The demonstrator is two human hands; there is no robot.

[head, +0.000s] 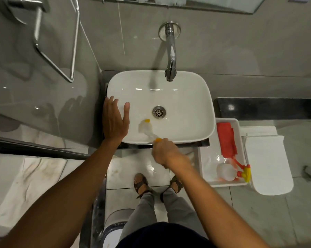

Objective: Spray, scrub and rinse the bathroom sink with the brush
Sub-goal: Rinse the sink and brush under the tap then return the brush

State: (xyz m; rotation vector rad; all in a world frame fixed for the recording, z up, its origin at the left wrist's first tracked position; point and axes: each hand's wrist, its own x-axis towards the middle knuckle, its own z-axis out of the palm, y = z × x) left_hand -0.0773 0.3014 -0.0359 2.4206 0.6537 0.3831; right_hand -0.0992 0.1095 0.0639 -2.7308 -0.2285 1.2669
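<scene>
A white rectangular sink (187,104) sits under a chrome wall tap (171,56), with a metal drain (159,112) in its middle. My right hand (164,152) is shut on the handle of a white brush (146,128) with yellow ends. The brush head rests blurred on the basin's near-left floor, left of the drain. My left hand (115,119) lies flat and open on the sink's left rim, thumb inside the basin. A spray bottle (229,171) with a red and yellow trigger lies in a white tray at the right.
The white tray (204,158) beside the sink also holds a red cloth (226,138). A closed white toilet lid (269,161) is further right. A glass shower screen with a chrome handle (56,51) stands at the left. A black counter (267,108) runs behind the tray.
</scene>
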